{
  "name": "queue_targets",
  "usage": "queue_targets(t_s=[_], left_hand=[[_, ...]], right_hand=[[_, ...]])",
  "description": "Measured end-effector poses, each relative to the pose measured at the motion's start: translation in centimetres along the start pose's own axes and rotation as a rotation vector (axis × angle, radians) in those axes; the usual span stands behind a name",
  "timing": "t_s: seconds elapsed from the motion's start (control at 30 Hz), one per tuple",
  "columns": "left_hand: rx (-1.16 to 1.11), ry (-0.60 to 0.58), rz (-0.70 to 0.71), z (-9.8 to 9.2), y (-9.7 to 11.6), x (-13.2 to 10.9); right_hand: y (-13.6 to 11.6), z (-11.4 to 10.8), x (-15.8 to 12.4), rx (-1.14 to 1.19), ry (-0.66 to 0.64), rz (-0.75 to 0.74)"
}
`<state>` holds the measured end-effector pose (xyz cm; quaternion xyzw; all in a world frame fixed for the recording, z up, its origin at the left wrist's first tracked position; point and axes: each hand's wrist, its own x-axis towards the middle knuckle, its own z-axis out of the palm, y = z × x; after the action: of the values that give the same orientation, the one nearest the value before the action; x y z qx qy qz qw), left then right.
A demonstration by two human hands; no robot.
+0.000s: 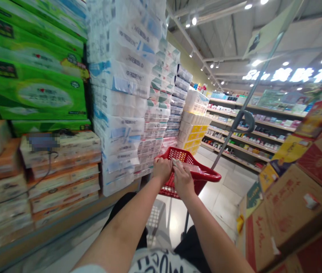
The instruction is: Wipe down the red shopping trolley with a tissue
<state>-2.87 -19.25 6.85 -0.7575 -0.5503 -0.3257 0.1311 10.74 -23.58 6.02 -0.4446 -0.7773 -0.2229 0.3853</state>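
A red plastic shopping cart [175, 153] with a perforated basket stands right in front of my legs. My left hand [162, 168] is curled closed around the left part of its handle. Close beside it, my right hand [184, 181] presses a small crumpled pale wipe [175, 163] against the handle, fingers bent over it. The handle [210, 174] runs on to the right of my right hand, red and rounded at its end. A pinkish clear panel [193, 168] shows just beyond my right fingers. The undersides of both hands are hidden.
Wrapped tissue packs [127, 91] are stacked high on the left, beside green packs [36, 87]. Cardboard cartons [297, 197] crowd the right side. A slanted metal sign pole [226, 142] rises behind the cart. Stocked shelves [240, 140] line the back, past a tiled floor [220, 199].
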Motion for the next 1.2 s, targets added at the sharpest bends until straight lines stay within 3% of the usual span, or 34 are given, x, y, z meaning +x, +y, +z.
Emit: queue_targets(t_s=[0.1,0.27,0.33,0.47,0.53,0.67,0.73,0.9,0.97,1.13,1.2], left_hand=[[-0.005,0.001,0.033,0.0,-0.4,0.0],[-0.017,0.072,-0.031,0.2,-0.3,0.0],[-0.026,0.087,-0.063,0.2,0.0,0.0],[-0.05,0.05,-0.027,0.2,0.1,0.0],[-0.049,0.047,-0.006,0.2,-0.2,0.0],[-0.032,0.096,-0.008,0.5,-0.8,0.1],[-0.026,0.116,-0.032,0.6,-0.7,0.2],[-0.004,0.08,-0.033,0.6,-0.4,0.3],[-0.003,0.059,-0.004,0.4,-0.7,0.4],[0.031,0.078,0.042,0.1,-1.9,0.5],[0.047,0.072,0.021,0.1,-2.0,0.6]], right_hand=[[0.3,-0.2,0.0,-0.005,-0.019,-0.022],[3.2,-1.7,-1.1,-0.128,0.056,0.25],[2.6,-1.4,-1.2,-0.126,0.042,0.212],[0.2,-0.5,-0.6,-0.024,-0.04,-0.028],[0.4,-0.8,-0.4,-0.016,-0.057,-0.038],[2.9,-2.2,-0.8,-0.122,-0.01,0.218],[3.2,-2.3,-1.0,-0.143,0.003,0.27],[0.1,-0.7,-0.1,-0.033,-0.067,0.025],[-0.1,-0.7,0.2,-0.014,-0.069,-0.004],[4.1,-2.6,-0.7,-0.115,-0.004,0.29],[4.6,-2.8,-1.1,-0.133,0.012,0.332]])
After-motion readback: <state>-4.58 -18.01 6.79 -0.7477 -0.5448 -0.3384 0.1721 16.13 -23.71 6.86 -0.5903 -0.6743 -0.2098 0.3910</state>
